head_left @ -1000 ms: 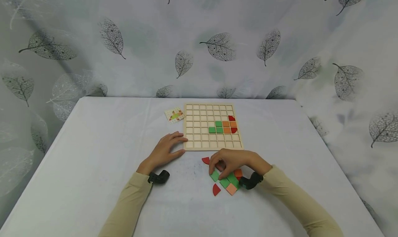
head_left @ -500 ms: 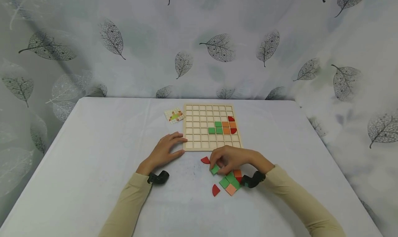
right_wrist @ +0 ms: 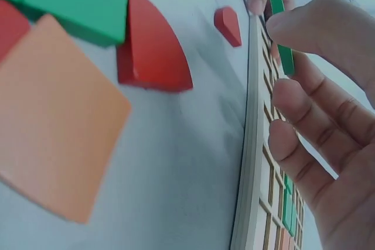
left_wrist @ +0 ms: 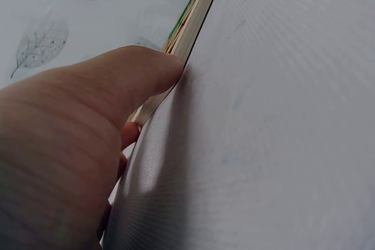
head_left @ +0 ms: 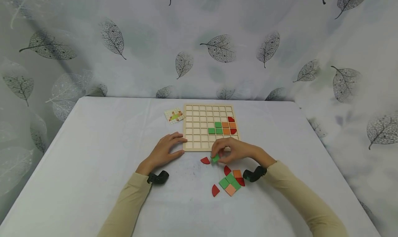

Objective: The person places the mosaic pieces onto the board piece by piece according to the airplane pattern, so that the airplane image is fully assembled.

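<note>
My right hand [head_left: 233, 149] pinches a green square tile [right_wrist: 283, 51] between thumb and fingers. In the head view it hovers at the near edge of the wooden grid board [head_left: 199, 149]. Relaxed fingers of my left hand [head_left: 166, 150] rest at the board's near left corner, and the thumb [left_wrist: 158, 68] touches its edge in the left wrist view. Green tiles [head_left: 219, 131], orange tiles [head_left: 226, 130] and red quarter-round pieces [head_left: 231, 119] fill some cells on the board's right part. A red quarter-round piece [head_left: 205, 160] lies just left of the held tile.
Nearer the front lies a loose cluster of green tiles [head_left: 224, 183], orange tiles [head_left: 230, 189] and red quarter-round pieces [head_left: 216, 190]. A small pattern card [head_left: 174, 115] sits against the board's left side. Leaf-print fabric [head_left: 136, 50] hangs behind the white table [head_left: 93, 143].
My right hand has picked up the green tile from the cluster and carried it away from me toward the board, uncovering a red quarter-round piece. My left hand has stayed put.
</note>
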`<action>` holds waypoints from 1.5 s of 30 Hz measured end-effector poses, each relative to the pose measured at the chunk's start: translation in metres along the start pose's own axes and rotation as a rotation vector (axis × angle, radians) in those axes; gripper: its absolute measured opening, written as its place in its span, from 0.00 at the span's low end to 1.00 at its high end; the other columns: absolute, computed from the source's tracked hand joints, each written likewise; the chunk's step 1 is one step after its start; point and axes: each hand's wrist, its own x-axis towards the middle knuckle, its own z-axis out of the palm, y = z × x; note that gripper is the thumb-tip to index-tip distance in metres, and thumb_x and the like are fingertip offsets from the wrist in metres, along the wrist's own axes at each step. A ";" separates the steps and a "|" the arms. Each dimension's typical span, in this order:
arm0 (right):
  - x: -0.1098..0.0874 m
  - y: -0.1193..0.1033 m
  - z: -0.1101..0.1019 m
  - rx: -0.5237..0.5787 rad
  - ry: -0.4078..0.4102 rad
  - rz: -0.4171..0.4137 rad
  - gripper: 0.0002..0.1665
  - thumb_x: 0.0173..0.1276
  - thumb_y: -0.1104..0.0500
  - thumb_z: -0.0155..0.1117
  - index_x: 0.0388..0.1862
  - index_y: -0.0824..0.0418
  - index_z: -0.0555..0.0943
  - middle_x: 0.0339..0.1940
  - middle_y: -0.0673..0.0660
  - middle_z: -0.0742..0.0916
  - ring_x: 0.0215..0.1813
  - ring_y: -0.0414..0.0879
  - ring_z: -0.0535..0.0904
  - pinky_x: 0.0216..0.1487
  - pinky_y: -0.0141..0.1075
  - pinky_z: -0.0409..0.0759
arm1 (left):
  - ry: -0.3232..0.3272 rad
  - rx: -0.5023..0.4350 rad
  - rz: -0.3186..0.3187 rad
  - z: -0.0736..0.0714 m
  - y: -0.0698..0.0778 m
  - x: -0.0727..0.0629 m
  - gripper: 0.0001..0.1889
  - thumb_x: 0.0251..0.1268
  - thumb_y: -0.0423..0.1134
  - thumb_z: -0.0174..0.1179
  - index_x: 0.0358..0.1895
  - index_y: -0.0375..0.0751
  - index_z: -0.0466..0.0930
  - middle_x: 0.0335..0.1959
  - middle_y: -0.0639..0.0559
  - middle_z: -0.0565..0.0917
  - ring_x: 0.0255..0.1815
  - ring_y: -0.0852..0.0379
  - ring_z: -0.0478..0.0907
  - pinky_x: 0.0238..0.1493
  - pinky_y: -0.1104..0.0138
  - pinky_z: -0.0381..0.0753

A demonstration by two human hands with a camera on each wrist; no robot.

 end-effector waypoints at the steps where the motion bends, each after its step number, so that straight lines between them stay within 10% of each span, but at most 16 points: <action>1: 0.001 -0.002 -0.002 -0.002 0.005 0.001 0.14 0.53 0.79 0.69 0.40 0.72 0.83 0.41 0.68 0.83 0.35 0.61 0.77 0.32 0.50 0.81 | 0.000 0.002 0.000 0.000 0.000 0.000 0.22 0.64 0.42 0.65 0.61 0.44 0.78 0.66 0.44 0.72 0.73 0.44 0.61 0.72 0.44 0.55; 27: 0.005 0.018 -0.022 -0.090 0.160 0.055 0.13 0.56 0.80 0.66 0.41 0.74 0.83 0.41 0.70 0.83 0.34 0.61 0.76 0.31 0.49 0.79 | -0.019 -0.003 -0.033 -0.003 -0.001 -0.002 0.21 0.65 0.43 0.64 0.61 0.46 0.78 0.67 0.46 0.72 0.75 0.46 0.59 0.74 0.47 0.54; 38: 0.003 0.062 -0.027 -0.191 0.287 0.043 0.12 0.56 0.75 0.71 0.39 0.68 0.85 0.42 0.63 0.85 0.48 0.57 0.78 0.50 0.43 0.79 | -0.022 -0.010 -0.030 -0.004 0.000 -0.002 0.21 0.65 0.43 0.64 0.61 0.46 0.77 0.67 0.45 0.72 0.75 0.45 0.59 0.73 0.46 0.53; 45: 0.009 0.046 -0.028 -0.165 0.350 0.128 0.10 0.56 0.78 0.68 0.39 0.75 0.83 0.44 0.72 0.83 0.49 0.66 0.76 0.52 0.48 0.78 | -0.038 -0.005 -0.040 -0.002 -0.001 0.000 0.22 0.66 0.44 0.64 0.62 0.48 0.77 0.68 0.46 0.71 0.75 0.45 0.58 0.74 0.46 0.53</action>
